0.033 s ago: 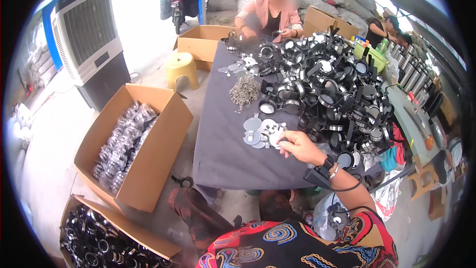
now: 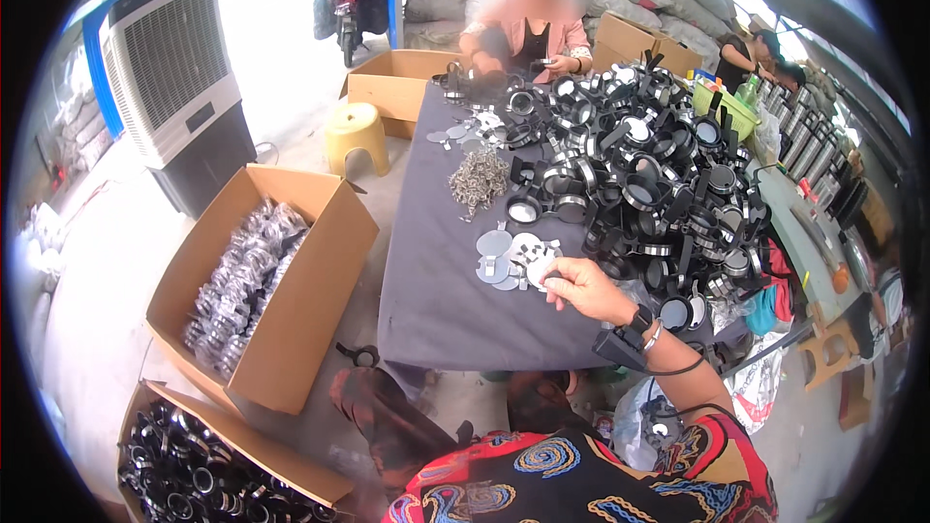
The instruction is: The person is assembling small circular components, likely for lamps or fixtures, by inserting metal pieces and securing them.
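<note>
My right hand [image 2: 584, 291] reaches over the dark grey cloth near the table's front, with a dark watch and a bracelet on its wrist. Its thumb and forefinger close at the edge of a pale round disc [image 2: 540, 276]. This disc lies against a small heap of similar flat white and grey discs with tabs [image 2: 494, 243]. Just beyond the heap is a pile of small metal clips or springs [image 2: 479, 179], too fine to make out singly. To the hand's right rises a big heap of black and silver ring-shaped parts with handles [image 2: 644, 189]. My left hand is out of view.
On the left floor stand a carton of clear-wrapped parts [image 2: 315, 300], a carton of black rings [image 2: 281, 465], a yellow stool [image 2: 356, 136] and an air cooler [image 2: 179, 68]. A person [image 2: 533, 44] works across the table [image 2: 436, 320]. A green basket [image 2: 741, 119] sits far right.
</note>
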The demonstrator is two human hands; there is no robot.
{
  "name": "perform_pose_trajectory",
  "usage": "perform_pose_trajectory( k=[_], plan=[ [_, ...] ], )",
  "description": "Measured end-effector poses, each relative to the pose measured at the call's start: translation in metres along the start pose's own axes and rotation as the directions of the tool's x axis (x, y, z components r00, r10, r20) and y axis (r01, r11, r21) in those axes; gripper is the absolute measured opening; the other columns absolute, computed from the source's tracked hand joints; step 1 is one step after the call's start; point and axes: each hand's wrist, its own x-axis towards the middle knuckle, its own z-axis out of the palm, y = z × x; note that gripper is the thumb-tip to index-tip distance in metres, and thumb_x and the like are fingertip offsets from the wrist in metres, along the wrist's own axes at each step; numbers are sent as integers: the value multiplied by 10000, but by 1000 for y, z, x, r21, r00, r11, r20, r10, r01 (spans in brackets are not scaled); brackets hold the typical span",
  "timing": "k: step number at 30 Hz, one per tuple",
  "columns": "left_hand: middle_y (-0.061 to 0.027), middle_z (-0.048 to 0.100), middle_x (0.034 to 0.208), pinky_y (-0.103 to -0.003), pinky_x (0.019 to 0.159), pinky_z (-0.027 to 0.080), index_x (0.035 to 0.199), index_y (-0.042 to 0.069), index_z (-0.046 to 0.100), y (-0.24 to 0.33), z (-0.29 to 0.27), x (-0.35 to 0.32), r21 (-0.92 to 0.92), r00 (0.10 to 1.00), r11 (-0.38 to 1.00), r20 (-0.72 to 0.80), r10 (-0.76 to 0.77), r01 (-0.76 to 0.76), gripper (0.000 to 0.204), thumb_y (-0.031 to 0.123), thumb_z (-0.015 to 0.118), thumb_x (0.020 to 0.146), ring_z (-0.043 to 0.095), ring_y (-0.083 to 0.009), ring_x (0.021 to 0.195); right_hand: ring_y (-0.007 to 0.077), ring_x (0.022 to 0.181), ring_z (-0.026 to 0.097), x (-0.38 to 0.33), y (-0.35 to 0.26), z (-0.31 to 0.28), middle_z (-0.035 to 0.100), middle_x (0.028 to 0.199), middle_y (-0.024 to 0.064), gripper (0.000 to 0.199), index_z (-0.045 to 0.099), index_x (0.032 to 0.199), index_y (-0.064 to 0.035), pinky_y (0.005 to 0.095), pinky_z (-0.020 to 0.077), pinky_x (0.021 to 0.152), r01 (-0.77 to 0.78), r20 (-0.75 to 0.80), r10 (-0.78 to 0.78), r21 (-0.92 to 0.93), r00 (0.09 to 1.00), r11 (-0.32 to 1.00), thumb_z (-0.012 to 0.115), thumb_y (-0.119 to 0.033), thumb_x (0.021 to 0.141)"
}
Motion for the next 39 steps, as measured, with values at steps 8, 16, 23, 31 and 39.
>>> perform_pose_trajectory(
  k=[8, 16, 23, 31, 39],
  plan=[
    [-137, 658, 898, -412, 686, 512, 1000, -4, 645, 172, 70, 17, 218, 997, 976, 78, 1, -18, 293, 242, 505, 926, 610, -283, 798, 85, 602, 581, 16, 6, 32, 621, 741, 29, 129, 590, 994, -23, 238, 472, 572, 78, 77, -75, -30, 994, 997, 510, -113, 947],
    [-165, 649, 1081, -422, 786, 502, 1144, 82, 644, 189, 38, 42, 287, 989, 946, 51, 141, -150, 347, 295, 454, 948, 608, -306, 905, 86, 590, 569, 22, -3, 44, 608, 753, 45, 133, 571, 959, 7, 235, 470, 549, 95, 129, -101, 53, 986, 994, 499, -105, 950],
    [-141, 575, 1222, -322, 839, 505, 1301, 36, 486, 354, 21, 36, -649, 845, 619, -69, 530, -442, 409, 266, 385, 978, 597, -209, 1038, 81, 571, 550, 14, 11, 63, 588, 775, 22, 118, 573, 917, -8, 222, 463, 528, 46, 49, -62, 277, 997, 960, 530, -115, 938],
    [35, 537, 733, -231, 587, 430, 900, 104, 579, 616, 97, -89, -933, 768, 234, -65, 637, -273, 175, 271, 548, 939, 512, -72, 651, 51, 761, 542, 6, -37, 95, 613, 781, -23, 152, 663, 905, -14, 239, 460, 713, 115, -39, -110, 192, 993, 975, 615, -158, 904],
    [-37, 419, 540, -296, 546, 370, 709, 104, 462, 704, 207, -135, -870, 447, 300, 465, 764, 392, 330, 340, 586, 903, 404, -165, 556, 141, 734, 568, -1, -29, 148, 574, 812, 69, 198, 638, 1000, 1, 278, 461, 672, 347, 288, -361, 100, 887, 933, 651, -146, 868]
  ],
)
